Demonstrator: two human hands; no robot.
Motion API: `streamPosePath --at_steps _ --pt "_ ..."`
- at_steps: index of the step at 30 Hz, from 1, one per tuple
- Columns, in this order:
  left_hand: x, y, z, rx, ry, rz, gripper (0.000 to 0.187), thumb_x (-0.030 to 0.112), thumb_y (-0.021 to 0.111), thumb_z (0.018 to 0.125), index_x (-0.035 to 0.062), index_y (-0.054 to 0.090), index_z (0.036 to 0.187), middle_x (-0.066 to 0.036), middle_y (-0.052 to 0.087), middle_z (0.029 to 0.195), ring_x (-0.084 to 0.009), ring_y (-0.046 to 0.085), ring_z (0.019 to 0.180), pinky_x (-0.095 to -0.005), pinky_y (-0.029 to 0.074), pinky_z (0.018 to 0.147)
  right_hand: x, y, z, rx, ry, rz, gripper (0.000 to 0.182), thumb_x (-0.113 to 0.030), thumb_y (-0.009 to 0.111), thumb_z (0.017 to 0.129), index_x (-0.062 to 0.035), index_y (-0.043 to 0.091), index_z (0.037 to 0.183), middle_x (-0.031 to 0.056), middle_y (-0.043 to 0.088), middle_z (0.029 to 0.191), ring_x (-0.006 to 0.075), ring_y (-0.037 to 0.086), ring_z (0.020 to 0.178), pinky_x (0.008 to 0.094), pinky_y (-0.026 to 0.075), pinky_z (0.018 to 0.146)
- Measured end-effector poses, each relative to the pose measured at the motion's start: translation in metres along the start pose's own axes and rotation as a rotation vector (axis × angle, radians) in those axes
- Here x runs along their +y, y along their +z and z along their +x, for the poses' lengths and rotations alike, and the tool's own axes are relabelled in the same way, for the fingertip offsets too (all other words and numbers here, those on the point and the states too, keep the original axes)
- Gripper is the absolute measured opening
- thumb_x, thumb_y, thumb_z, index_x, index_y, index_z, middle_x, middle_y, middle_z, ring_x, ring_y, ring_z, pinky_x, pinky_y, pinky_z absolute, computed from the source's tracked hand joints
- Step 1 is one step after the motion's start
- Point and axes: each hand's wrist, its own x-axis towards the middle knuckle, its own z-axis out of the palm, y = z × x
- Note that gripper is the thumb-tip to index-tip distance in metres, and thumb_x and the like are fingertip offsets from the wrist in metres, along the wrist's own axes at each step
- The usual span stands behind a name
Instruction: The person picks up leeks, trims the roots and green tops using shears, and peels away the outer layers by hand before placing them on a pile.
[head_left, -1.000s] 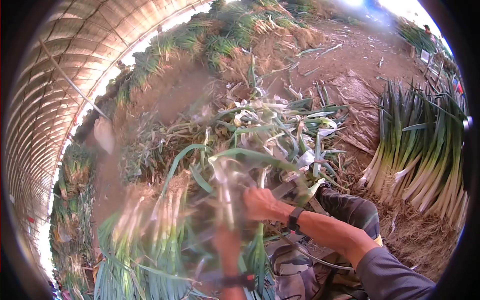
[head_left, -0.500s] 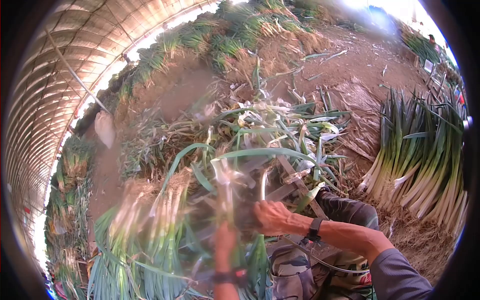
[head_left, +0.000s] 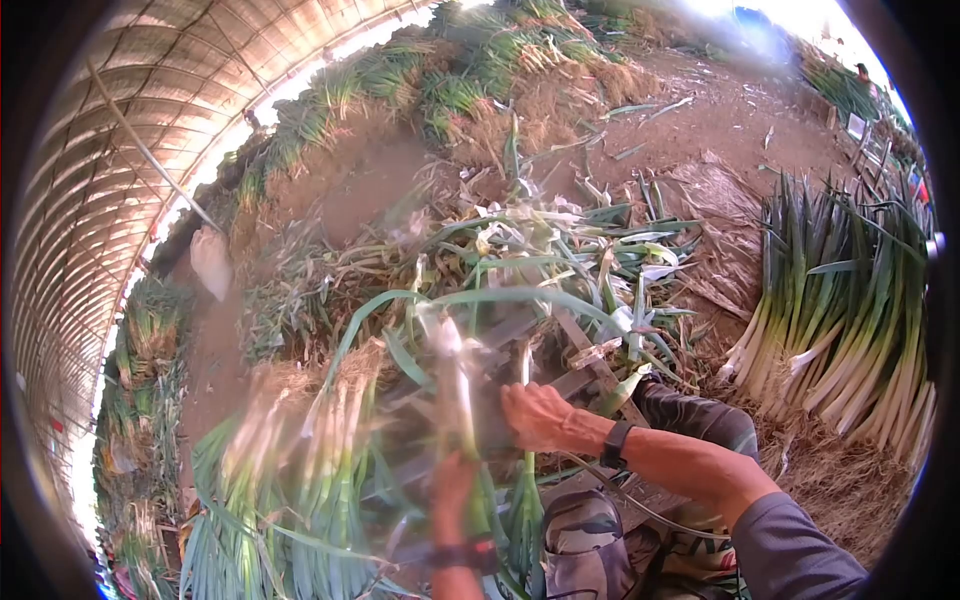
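My left hand [head_left: 453,490], low in the middle of the view and blurred, is closed around a green onion stalk [head_left: 458,385] whose white end points up. Just to its right, my right hand [head_left: 538,416] is closed on another green onion [head_left: 526,365], with its white part above the fist and its leaves [head_left: 525,515] hanging below. A dark band sits on each wrist. Left of my left hand lie bunches of green onions [head_left: 330,450], roots up. A long green leaf [head_left: 540,297] arches above both hands.
Peeled leaves and scraps [head_left: 520,235] are heaped in front. Trimmed green onions [head_left: 840,310] stand at the right, roots down. More bunches [head_left: 470,75] line the back and left [head_left: 150,330]. Wooden slats [head_left: 600,370] lie beside my knee, and a pole [head_left: 150,145] slants at the left.
My right hand has risen slightly and moved a little left, still gripping the onion. The stalk in my left hand has shifted slightly right.
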Motion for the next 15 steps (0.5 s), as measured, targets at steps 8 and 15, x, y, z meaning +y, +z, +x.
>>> streamPosePath --at_steps 8,15 --pt "0.046 0.003 -0.018 0.072 0.026 -0.01 0.036 0.028 0.063 0.091 -0.0039 0.063 0.107 -0.015 0.069 0.086 -0.0254 0.064 0.079 -0.0379 0.05 0.075 -0.008 -0.048 -0.044 -0.201 -0.036 0.067 0.053 -0.031 0.069 0.079 0.0097 0.054 0.109 0.0251 0.062 0.095 0.0421 0.067 0.081 0.0503 0.057 0.068" --pt "0.031 0.025 -0.01 0.154 0.045 0.311 0.038 0.025 0.074 0.088 0.0017 0.062 0.115 -0.026 0.071 0.1 -0.044 0.068 0.097 -0.0494 0.054 0.085 -0.05 -0.109 -0.095 -0.384 -0.09 0.193 0.062 -0.037 0.073 0.077 0.0091 0.055 0.114 0.0241 0.062 0.098 0.0396 0.068 0.084 0.0483 0.057 0.07"
